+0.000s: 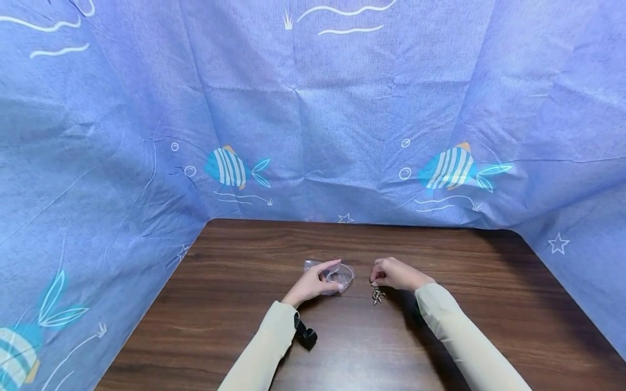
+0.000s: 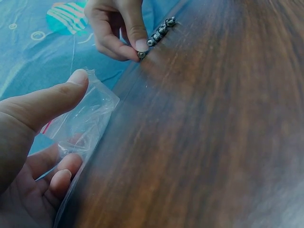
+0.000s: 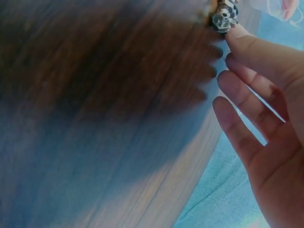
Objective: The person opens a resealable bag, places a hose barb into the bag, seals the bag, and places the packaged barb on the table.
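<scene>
In the head view my left hand curves around a clear plastic zip bag on the wooden table. Seen from the left wrist, the bag lies between my extended thumb and bent fingers; a red line marks part of its edge. To the right of the bag, my right hand pinches one end of a string of shiny silver-coloured beads between thumb and forefinger. The beads show at the top of the right wrist view, where the other fingers are spread apart. Their exact kind is hard to tell.
The brown wooden table extends around both hands. Blue cloth printed with fish hangs behind it and along the sides. A black wrist device sits beside my left sleeve.
</scene>
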The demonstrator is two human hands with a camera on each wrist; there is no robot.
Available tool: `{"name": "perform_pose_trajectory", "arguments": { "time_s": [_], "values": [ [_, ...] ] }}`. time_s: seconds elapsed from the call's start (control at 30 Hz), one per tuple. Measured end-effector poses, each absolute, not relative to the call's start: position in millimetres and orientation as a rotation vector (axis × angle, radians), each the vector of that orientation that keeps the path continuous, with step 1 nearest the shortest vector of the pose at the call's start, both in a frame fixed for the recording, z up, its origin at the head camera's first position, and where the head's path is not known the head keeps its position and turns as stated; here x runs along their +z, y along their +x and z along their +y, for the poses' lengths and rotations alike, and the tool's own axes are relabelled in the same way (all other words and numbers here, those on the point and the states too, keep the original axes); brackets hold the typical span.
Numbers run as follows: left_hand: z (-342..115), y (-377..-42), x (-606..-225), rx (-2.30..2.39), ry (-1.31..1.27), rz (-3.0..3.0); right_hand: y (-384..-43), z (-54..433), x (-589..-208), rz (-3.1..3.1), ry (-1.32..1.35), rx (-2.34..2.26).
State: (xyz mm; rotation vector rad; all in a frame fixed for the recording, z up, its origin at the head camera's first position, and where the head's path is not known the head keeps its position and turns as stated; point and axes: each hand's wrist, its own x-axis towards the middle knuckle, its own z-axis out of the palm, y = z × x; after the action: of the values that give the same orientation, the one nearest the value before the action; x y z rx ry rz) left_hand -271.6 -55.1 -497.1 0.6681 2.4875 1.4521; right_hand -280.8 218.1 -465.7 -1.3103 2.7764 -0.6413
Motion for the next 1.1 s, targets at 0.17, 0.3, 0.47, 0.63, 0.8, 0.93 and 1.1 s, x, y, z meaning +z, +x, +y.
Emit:
{"name": "perform_pose_trajectory", "arguments": {
  "time_s": [0.17,0.3,0.47,0.63,0.8,0.93,1.1],
  "values": [
    [-55,-271,-496,1.453,0.663,2.478,-280,217,-466,2.783,-1.312,-0.606],
    [-55,-270,-495,1.453,0.665,2.472,-279,216,-466,2.794,-1.304,-0.588],
    [-56,-271,-496,1.459,0.678,2.467,-281,216,-465,2.812,-1.238,-0.591],
    [-57,-272,-497,1.453,0.683,2.474,-283,215,-461,2.824,-1.199,-0.582],
    [-56,-272,-497,1.454,0.682,2.471,-286,213,-457,2.84,-1.21,-0.608],
    [-56,-271,-496,1.451,0.679,2.476,-287,210,-454,2.848,-1.206,-0.645],
    [-56,-271,-496,1.431,0.68,2.489,-287,204,-447,2.867,-1.241,-0.658]
  ]
}}
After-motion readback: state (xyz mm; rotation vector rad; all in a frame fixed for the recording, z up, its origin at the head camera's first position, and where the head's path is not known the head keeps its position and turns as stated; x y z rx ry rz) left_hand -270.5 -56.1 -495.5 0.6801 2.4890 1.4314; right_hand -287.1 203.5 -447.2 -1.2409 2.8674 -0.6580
